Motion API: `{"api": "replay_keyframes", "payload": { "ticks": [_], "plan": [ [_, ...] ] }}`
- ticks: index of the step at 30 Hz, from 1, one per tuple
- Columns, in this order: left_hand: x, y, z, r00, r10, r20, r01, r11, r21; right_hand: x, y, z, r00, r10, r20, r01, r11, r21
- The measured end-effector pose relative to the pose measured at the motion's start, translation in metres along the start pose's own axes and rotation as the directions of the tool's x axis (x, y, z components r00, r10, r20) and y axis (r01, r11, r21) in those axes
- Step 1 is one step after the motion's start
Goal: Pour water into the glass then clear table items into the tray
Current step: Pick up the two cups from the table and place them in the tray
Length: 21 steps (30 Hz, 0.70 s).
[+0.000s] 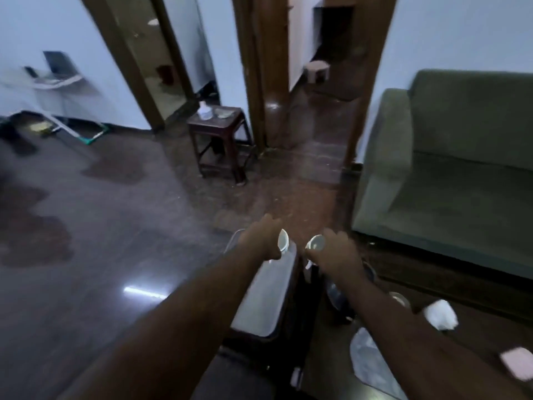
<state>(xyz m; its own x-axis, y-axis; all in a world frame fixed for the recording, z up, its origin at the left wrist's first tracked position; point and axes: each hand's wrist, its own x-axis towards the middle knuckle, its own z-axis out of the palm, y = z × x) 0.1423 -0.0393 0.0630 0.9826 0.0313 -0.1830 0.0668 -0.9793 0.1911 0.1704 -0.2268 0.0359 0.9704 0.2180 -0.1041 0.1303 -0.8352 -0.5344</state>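
Head view: left hand [261, 241] and right hand [336, 251] each have fingers curled around 1 small white cup.

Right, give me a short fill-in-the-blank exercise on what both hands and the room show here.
1. Each hand, the left hand and the right hand, grips a small ____ object.
2. The tray lies under the ____ forearm.
3. The sofa on the right is ____ in colour.
4. The small wooden side table stands beside a ____ frame.

Missing words: white; left; green; door
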Motion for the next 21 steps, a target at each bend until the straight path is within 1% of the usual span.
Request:
{"api": "replay_keyframes", "payload": {
  "ticks": [1, 2, 5, 8, 10, 15, 18, 21],
  "plan": [
    [-0.008, -0.019, 0.009, 1.0, -0.03, 0.011, 0.03, 1.0, -0.002, -0.002, -0.015, 0.022, 0.998, -0.047, 0.04, 0.048, 0.999, -0.016],
    [-0.016, -0.036, 0.021, 0.998, -0.058, 0.023, 0.058, 0.998, -0.013, -0.005, -0.026, 0.045, 0.995, -0.062, 0.083, 0.064, 0.998, -0.014],
    [-0.04, -0.076, 0.066, 0.983, -0.152, 0.099, 0.157, 0.987, -0.04, -0.018, -0.043, 0.103, 0.983, -0.007, 0.182, 0.008, 1.0, -0.006],
    [-0.061, -0.099, 0.117, 0.959, -0.237, 0.154, 0.246, 0.968, -0.045, -0.031, -0.043, 0.154, 0.969, 0.005, 0.247, 0.014, 0.997, -0.076],
    [-0.069, -0.107, 0.144, 0.947, -0.268, 0.177, 0.283, 0.957, -0.061, -0.038, -0.037, 0.179, 0.959, 0.008, 0.284, 0.027, 0.993, -0.119],
    [-0.058, -0.114, 0.189, 0.946, -0.252, 0.204, 0.269, 0.961, -0.063, -0.038, -0.012, 0.225, 0.938, -0.005, 0.347, 0.083, 0.974, -0.209],
    [-0.047, -0.115, 0.211, 0.945, -0.242, 0.221, 0.26, 0.964, -0.06, -0.033, -0.002, 0.244, 0.931, -0.023, 0.365, 0.108, 0.971, -0.215],
    [-0.04, -0.115, 0.225, 0.946, -0.216, 0.24, 0.226, 0.974, -0.011, -0.027, 0.003, 0.256, 0.922, -0.033, 0.387, 0.127, 0.967, -0.22]
  ]
}}
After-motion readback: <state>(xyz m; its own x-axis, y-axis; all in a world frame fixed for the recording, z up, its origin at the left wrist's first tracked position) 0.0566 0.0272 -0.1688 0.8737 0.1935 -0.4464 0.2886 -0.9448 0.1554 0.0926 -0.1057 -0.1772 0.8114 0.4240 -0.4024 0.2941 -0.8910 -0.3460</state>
